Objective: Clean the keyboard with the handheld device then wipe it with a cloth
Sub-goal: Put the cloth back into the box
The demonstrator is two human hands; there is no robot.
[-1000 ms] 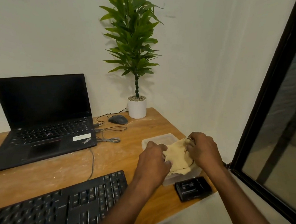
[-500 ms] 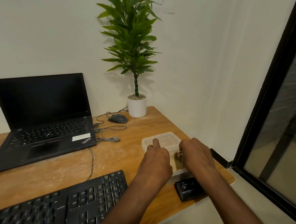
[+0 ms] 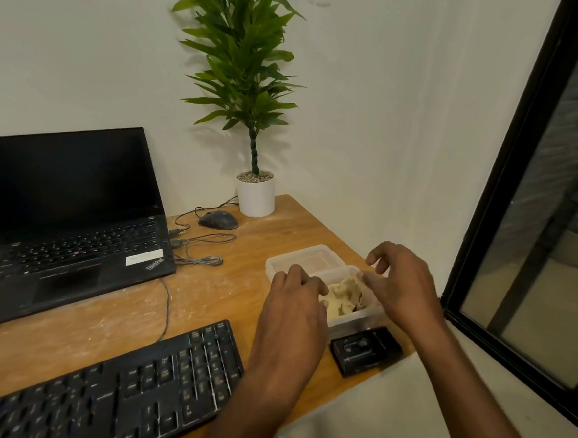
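A crumpled cream cloth (image 3: 344,296) lies inside a clear plastic box (image 3: 358,320) near the desk's right edge. My left hand (image 3: 296,312) hovers over the box's left side, its fingers loosely bent and touching the cloth's edge. My right hand (image 3: 400,284) floats just right of the box with spread, relaxed fingers and holds nothing. The black keyboard (image 3: 109,406) lies at the front left of the desk. A small black device (image 3: 365,350) sits on the desk just in front of the box.
The box's clear lid (image 3: 300,260) lies behind the box. A black laptop (image 3: 65,214) stands open at the back left, with cables (image 3: 200,249), a mouse (image 3: 217,219) and a potted plant (image 3: 255,193) behind. A dark window frame (image 3: 505,203) runs along the right.
Both hands pressed the cloth down into the box, then drew apart. The right hand has lifted off to the right and let go; the cloth now lies in the box.
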